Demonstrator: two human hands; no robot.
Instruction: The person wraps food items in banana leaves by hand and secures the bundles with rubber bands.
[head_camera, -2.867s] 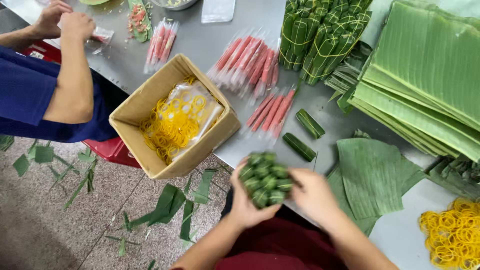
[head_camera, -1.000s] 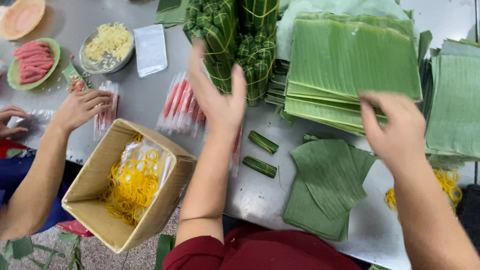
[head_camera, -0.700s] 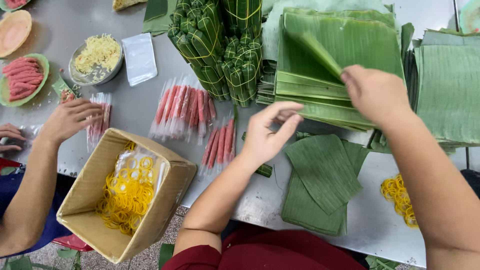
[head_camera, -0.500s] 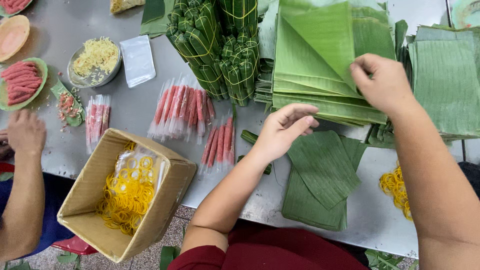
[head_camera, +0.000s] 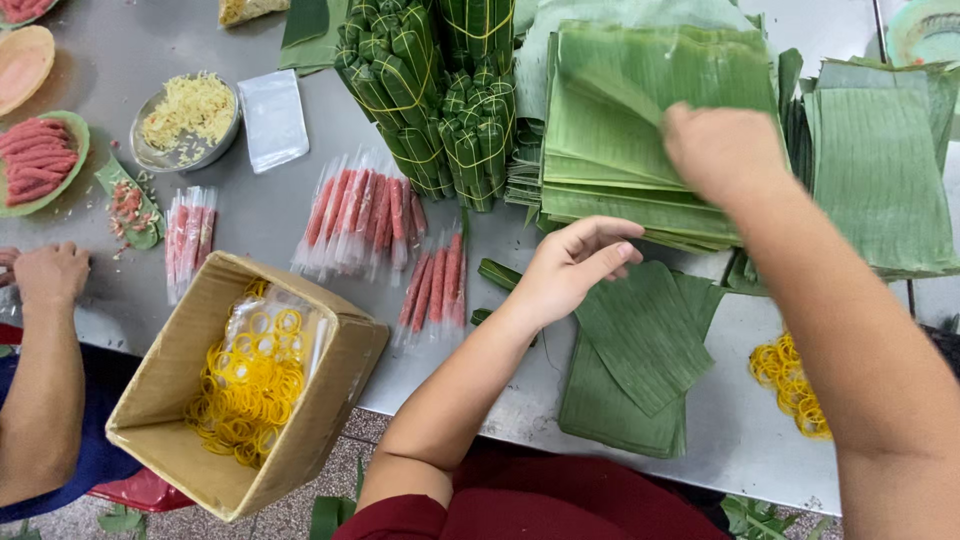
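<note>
Grey metal covers the table (head_camera: 250, 215), crowded with leaf stacks, tied green bundles (head_camera: 430, 95) and packets of pink sausage sticks (head_camera: 365, 215). Compared with half a second ago, the top leaf of the tall leaf stack (head_camera: 640, 130) has dropped from its raised tilt and lies nearly flat, and the right hand (head_camera: 722, 148) has come down onto it. That arm stretches forward from the lower right, wrist bent, fingers curled over the leaf's near edge; whether they pinch it I cannot tell. The left hand (head_camera: 572, 268) hovers just above the two folded leaves (head_camera: 640, 360) at the table's near edge, fingers loosely spread, holding nothing. A co-worker's hand (head_camera: 50, 275) rests at the far left, beside a cardboard box (head_camera: 330, 400) of yellow rubber bands (head_camera: 245, 385).
</note>
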